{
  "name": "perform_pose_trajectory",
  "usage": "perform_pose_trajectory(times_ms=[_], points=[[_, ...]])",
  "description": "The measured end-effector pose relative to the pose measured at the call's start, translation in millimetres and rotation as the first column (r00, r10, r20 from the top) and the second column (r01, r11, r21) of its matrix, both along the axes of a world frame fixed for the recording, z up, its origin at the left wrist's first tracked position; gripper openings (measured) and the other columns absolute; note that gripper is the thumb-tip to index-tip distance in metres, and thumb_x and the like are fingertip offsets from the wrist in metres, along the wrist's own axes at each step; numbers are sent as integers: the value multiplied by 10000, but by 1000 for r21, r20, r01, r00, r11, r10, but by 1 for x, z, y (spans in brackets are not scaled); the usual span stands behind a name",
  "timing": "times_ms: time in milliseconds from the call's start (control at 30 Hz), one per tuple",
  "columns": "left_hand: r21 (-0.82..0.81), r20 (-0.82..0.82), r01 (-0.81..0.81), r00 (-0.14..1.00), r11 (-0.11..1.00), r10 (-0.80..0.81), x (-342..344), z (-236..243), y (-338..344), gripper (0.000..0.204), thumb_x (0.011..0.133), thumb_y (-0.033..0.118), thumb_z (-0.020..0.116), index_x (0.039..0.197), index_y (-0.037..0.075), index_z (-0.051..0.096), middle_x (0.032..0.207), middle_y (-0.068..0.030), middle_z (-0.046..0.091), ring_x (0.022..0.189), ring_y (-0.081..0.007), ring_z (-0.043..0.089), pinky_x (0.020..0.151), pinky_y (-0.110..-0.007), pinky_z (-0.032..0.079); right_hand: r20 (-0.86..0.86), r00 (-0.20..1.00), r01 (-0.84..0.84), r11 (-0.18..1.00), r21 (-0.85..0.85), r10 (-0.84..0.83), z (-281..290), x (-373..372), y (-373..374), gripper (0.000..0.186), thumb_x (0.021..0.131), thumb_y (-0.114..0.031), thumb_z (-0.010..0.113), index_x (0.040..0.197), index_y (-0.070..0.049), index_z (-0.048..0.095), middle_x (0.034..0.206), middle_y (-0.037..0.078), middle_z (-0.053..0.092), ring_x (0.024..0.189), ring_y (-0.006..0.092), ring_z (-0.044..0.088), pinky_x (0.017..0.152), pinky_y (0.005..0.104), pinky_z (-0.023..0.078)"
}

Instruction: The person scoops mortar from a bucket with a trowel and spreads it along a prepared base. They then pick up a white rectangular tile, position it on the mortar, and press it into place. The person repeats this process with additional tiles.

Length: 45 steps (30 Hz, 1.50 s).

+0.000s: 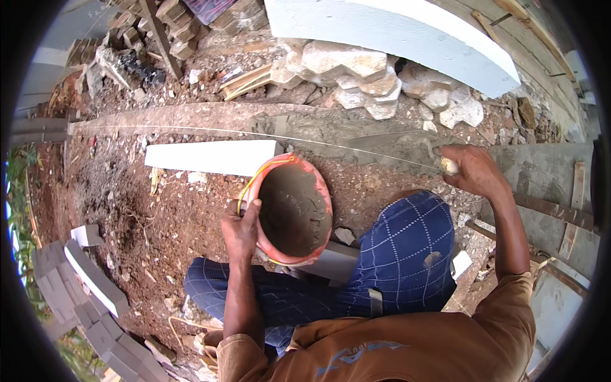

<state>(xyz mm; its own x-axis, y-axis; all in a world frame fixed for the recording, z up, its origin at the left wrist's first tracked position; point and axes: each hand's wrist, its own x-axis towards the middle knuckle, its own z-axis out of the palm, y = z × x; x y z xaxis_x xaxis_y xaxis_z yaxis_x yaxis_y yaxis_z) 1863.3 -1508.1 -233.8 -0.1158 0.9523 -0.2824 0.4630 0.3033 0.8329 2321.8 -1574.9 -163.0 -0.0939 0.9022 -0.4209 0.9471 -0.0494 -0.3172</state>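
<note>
My left hand point(242, 232) is closed on the left side of the rim of a red-orange bucket point(323, 191). Grey wet mortar point(289, 210) lies inside the tilted bucket, and a yellow band or cord runs around its edge. Out to the right, my right hand point(476, 169) is wrapped round the pale handle of a trowel point(449, 166). The trowel's curved shank reaches left toward a strip of fresh mortar point(305, 127), where its mortar-covered blade is hard to make out. A thin taut string point(254, 132) passes over the strip, ending near my right hand.
A long white block point(210, 157) lies left of the bucket. Broken concrete pieces point(347, 60) and a large white block point(388, 32) sit at the far side. Stacked grey blocks point(105, 331) stand at lower left, and boards point(554, 213) lie at right.
</note>
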Motion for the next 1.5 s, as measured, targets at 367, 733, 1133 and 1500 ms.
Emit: perform_pose_trajectory(times_ms=[367,733,1133,1500], points=[[59,137,50,989,997,-58,-5,-18,-12,276,933,113,742,1159,-17,652,879,-1,670,738,-55,578,646,-225,484,41,660,-734,631,251,750,-200,-248,31,390,876,-132,577,1250,-22,604,985,156,671,768,280,737,634,406,593],[76,48,40,998,996,-44,3,-29,-16,275,952,144,737,1142,-37,653,883,-4,664,746,-62,563,661,-234,477,-494,651,-668,744,-13,576,-200,-222,36,262,822,-32,593,1060,67,640,917,258,706,879,398,723,731,471,581],[37,149,16,989,999,-21,17,-19,-22,389,934,136,738,1269,-35,637,1133,-102,708,1000,-155,651,884,-309,526,-183,781,-523,785,333,597,-179,-218,49,311,904,-147,539,1167,6,603,838,174,693,759,355,734,640,484,577],[27,84,-15,996,1000,13,-5,-33,-50,463,914,212,779,1258,-63,635,951,-78,709,867,-120,625,796,-288,526,-638,716,-606,705,-369,281,-267,-223,30,604,859,-289,738,1386,-60,552,1209,183,697,1148,352,665,943,448,531]])
